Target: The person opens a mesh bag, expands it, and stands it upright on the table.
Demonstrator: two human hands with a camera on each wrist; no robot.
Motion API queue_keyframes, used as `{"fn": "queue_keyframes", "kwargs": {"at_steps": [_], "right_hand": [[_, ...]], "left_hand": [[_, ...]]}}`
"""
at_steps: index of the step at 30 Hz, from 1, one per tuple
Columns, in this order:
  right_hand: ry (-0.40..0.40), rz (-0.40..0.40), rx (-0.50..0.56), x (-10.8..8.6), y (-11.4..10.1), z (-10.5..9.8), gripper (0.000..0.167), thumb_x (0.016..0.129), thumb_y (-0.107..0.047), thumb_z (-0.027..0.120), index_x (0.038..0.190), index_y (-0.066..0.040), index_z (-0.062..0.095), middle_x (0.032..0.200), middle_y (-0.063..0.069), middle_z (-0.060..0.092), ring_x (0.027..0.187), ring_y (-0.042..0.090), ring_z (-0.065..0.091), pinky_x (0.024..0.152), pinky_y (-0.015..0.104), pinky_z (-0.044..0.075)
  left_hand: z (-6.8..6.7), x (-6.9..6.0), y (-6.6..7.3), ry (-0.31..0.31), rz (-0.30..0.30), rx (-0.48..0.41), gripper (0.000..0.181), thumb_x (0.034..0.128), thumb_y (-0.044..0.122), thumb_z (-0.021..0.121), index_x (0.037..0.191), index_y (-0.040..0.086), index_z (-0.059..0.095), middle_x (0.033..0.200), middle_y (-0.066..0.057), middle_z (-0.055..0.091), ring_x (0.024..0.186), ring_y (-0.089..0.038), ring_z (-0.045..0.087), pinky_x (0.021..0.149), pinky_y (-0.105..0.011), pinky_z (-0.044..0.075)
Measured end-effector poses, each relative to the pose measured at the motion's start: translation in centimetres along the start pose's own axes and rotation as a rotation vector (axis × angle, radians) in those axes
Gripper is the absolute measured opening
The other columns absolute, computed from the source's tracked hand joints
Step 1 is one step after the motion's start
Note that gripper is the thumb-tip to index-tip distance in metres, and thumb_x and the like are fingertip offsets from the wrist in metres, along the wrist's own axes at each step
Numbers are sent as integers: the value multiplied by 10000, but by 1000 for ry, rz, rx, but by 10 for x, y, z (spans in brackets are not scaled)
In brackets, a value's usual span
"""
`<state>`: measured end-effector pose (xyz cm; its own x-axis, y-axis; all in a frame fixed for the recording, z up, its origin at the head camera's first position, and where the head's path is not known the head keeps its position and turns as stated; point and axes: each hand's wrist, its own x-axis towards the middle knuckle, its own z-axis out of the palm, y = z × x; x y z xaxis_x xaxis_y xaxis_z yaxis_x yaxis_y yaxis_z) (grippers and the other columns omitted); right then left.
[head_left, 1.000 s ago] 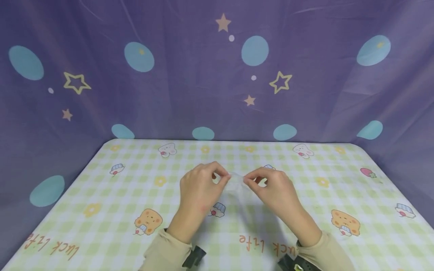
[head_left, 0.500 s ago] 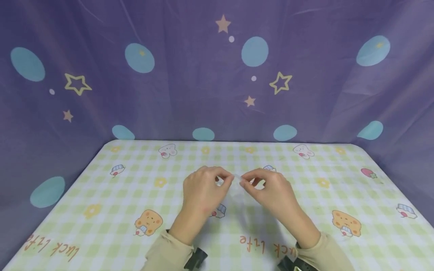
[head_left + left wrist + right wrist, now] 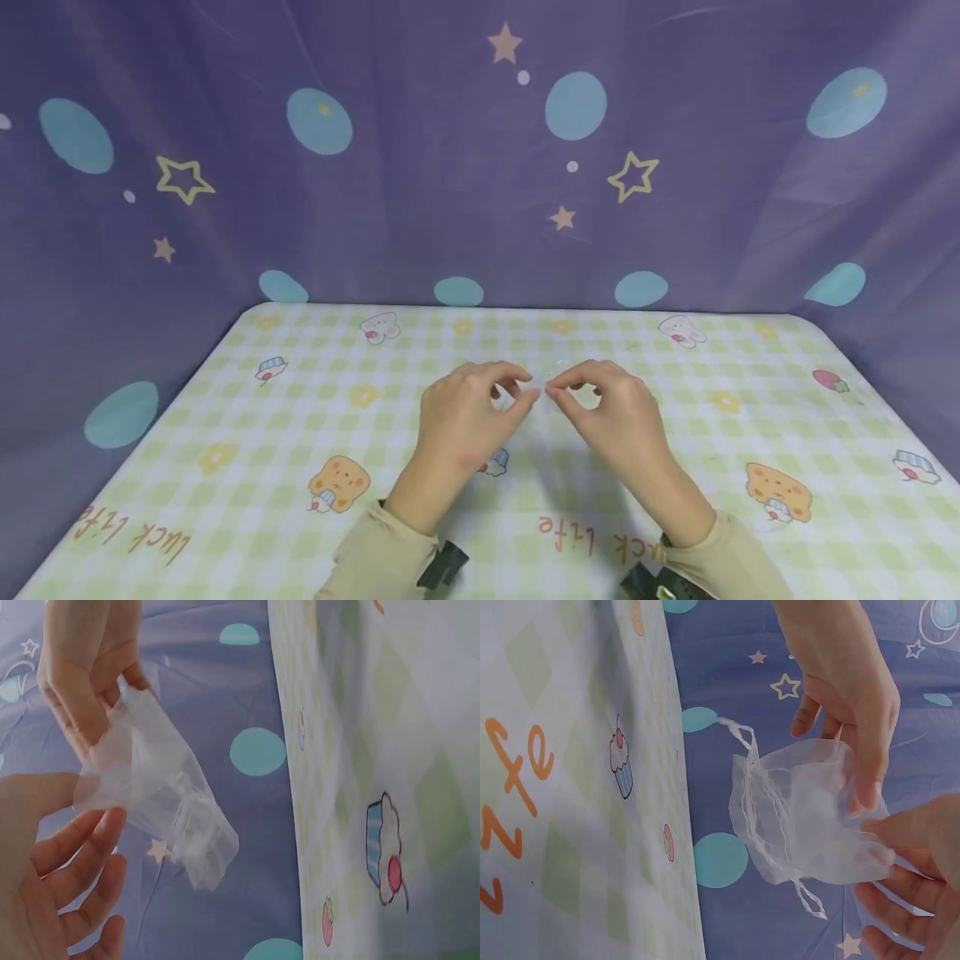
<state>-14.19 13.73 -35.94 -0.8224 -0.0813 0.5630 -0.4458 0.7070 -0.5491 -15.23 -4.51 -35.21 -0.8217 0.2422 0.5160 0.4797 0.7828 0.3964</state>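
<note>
A small, sheer white drawstring pouch [image 3: 161, 776] hangs between the two hands above the table. Its drawstring end, with thin looped cords [image 3: 810, 900], points down toward the tabletop. My left hand [image 3: 461, 412] holds the pouch's upper edge between thumb and fingers; in the head view a slight gap shows between its fingertips. My right hand [image 3: 618, 417] pinches the same edge close by. Through the thin fabric, parts of the fingers show in both wrist views. From the head view the pouch is barely visible.
A green-and-white checked tablecloth [image 3: 300, 417] with printed cartoons covers the table. Behind it and at the sides hangs a purple curtain [image 3: 420, 167] with stars and blue dots. Dark straps [image 3: 442, 567] sit around both wrists.
Both hands have drawn closer together, the left shifting right. The left thumb and index fingertip have parted slightly. Less pouch shows between the hands. The head view has shifted a little.
</note>
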Motion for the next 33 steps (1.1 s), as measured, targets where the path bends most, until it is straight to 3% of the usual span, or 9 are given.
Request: {"fn": "queue_keyframes", "kwargs": {"at_steps": [4,11,15,21,29,33], "right_hand": [[23,-26,36,0,0,1,113,796,-101,836,874,-144,766,856,-22,721,825,182,650,721,402,519],[36,-46,15,-1,2,0,128,829,-151,816,948,-156,770,915,-49,722,853,142,640,676,359,494],[64,-74,11,0,4,1,97,816,-132,826,886,-159,765,878,-68,726,846,129,645,653,341,487],[70,-69,10,0,4,4,122,778,-136,854,824,-157,743,804,-62,705,778,149,636,637,329,486],[49,-47,27,1,2,4,138,838,-189,812,960,-137,774,863,-44,715,774,111,634,684,366,514],[49,-55,30,1,1,3,83,851,-165,796,922,-128,776,841,-49,713,767,116,646,692,375,518]], "left_hand": [[2,-2,3,27,4,6,74,888,325,731,863,284,787,766,172,683,718,-45,606,595,-254,458],[-1,2,0,98,-51,-20,107,869,325,751,785,261,762,753,136,682,652,-67,569,567,-271,444],[-2,2,-1,62,-64,-16,99,861,331,751,782,274,740,813,153,688,653,-67,551,563,-272,435],[1,0,2,-53,2,16,130,893,375,728,980,283,758,810,174,664,617,-21,504,527,-222,397],[1,0,2,21,-39,21,104,924,282,696,985,255,776,802,141,713,607,-42,538,535,-240,411],[-1,1,1,38,-51,14,111,923,274,695,998,259,775,798,144,711,622,-52,539,538,-248,411]]}}
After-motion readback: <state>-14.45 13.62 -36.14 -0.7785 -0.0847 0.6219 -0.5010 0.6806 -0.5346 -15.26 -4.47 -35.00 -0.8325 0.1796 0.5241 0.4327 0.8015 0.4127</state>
